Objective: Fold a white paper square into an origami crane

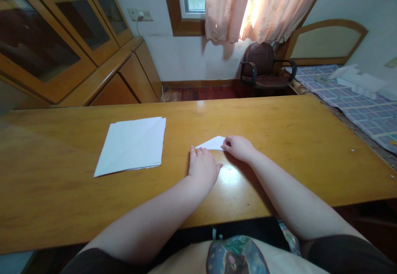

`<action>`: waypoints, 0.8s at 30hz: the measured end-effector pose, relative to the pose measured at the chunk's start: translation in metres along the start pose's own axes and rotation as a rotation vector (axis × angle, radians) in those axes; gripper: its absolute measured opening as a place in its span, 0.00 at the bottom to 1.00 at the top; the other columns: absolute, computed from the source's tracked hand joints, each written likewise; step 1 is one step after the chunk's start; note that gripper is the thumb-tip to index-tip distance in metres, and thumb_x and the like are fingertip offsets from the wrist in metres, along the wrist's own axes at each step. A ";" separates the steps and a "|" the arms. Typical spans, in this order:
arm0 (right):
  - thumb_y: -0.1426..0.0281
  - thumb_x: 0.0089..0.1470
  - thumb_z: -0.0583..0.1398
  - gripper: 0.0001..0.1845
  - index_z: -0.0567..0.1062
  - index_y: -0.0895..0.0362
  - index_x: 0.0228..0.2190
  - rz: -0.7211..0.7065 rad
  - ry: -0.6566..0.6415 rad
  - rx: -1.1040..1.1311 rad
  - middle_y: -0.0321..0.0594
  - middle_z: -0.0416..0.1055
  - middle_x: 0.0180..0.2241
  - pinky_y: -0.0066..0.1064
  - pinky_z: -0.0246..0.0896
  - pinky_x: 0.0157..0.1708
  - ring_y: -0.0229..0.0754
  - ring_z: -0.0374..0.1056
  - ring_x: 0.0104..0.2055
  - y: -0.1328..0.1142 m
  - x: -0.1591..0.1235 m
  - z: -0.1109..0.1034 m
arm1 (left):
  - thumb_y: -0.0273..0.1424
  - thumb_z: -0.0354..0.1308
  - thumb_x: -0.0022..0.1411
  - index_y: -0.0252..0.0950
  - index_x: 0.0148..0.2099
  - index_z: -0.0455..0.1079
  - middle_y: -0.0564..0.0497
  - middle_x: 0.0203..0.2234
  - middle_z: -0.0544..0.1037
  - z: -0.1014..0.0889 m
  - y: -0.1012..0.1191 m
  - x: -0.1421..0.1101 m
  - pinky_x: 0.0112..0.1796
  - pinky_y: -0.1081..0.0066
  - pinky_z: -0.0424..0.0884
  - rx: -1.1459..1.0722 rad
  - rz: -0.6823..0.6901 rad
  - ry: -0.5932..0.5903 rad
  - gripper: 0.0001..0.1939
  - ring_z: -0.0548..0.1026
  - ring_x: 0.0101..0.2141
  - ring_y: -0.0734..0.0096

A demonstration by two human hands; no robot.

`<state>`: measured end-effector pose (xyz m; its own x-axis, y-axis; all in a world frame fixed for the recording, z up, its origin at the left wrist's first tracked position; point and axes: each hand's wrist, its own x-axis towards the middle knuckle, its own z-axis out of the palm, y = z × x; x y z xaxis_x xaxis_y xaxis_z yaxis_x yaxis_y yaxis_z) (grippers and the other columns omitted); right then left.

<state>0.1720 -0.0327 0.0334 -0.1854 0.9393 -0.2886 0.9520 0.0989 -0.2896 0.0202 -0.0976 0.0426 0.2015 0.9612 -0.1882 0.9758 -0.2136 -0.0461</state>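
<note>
A small folded piece of white paper (pixel 212 143) lies on the wooden table (pixel 124 207), its visible outline roughly a flat triangle. My left hand (pixel 203 164) rests flat by the near left edge of the paper, fingers stretched out and fingertips touching its edge, thumb apart. My right hand (pixel 237 146) pinches the paper's right end between thumb and fingers, covering that end. Left of my hands lies a stack of white paper sheets (pixel 133 143), its edges not quite lined up.
Behind the table stand a brown office chair (pixel 259 65) and, at the right, a bed (pixel 356 100) with a checked cover. A wooden cabinet (pixel 136 75) with glass doors runs along the left. Tiny white scraps (pixel 352 150) lie near the table's right side.
</note>
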 end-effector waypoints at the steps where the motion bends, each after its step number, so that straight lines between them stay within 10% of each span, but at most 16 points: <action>1: 0.59 0.56 0.56 0.15 0.77 0.54 0.35 0.001 -0.002 0.000 0.42 0.77 0.35 0.29 0.56 0.32 0.42 0.70 0.36 0.000 0.000 0.000 | 0.50 0.52 0.59 0.28 0.57 0.66 0.32 0.52 0.70 -0.001 0.000 0.000 0.60 0.50 0.45 0.003 -0.003 -0.005 0.34 0.64 0.53 0.46; 10: 0.58 0.56 0.56 0.15 0.77 0.53 0.35 -0.017 0.002 0.003 0.41 0.77 0.35 0.29 0.56 0.32 0.42 0.70 0.36 0.002 0.001 0.002 | 0.45 0.52 0.60 0.28 0.48 0.72 0.35 0.42 0.74 -0.007 -0.025 0.006 0.45 0.59 0.64 -0.033 -0.006 0.034 0.25 0.69 0.45 0.51; 17: 0.59 0.56 0.56 0.14 0.77 0.54 0.35 -0.019 -0.010 -0.007 0.42 0.76 0.36 0.29 0.57 0.32 0.43 0.70 0.37 0.001 0.001 0.001 | 0.35 0.54 0.58 0.40 0.35 0.76 0.48 0.36 0.80 -0.011 -0.089 0.053 0.37 0.68 0.65 -0.298 0.096 -0.090 0.10 0.74 0.37 0.62; 24: 0.59 0.56 0.56 0.14 0.77 0.54 0.35 -0.022 -0.005 -0.003 0.42 0.76 0.36 0.29 0.57 0.32 0.43 0.70 0.37 0.000 0.000 0.000 | 0.36 0.56 0.55 0.39 0.34 0.76 0.49 0.34 0.80 -0.003 -0.103 0.065 0.32 0.71 0.64 -0.410 0.044 -0.081 0.10 0.75 0.34 0.66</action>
<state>0.1722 -0.0325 0.0336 -0.2074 0.9351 -0.2872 0.9486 0.1204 -0.2928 -0.0674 -0.0129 0.0377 0.2524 0.9323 -0.2590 0.9225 -0.1511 0.3551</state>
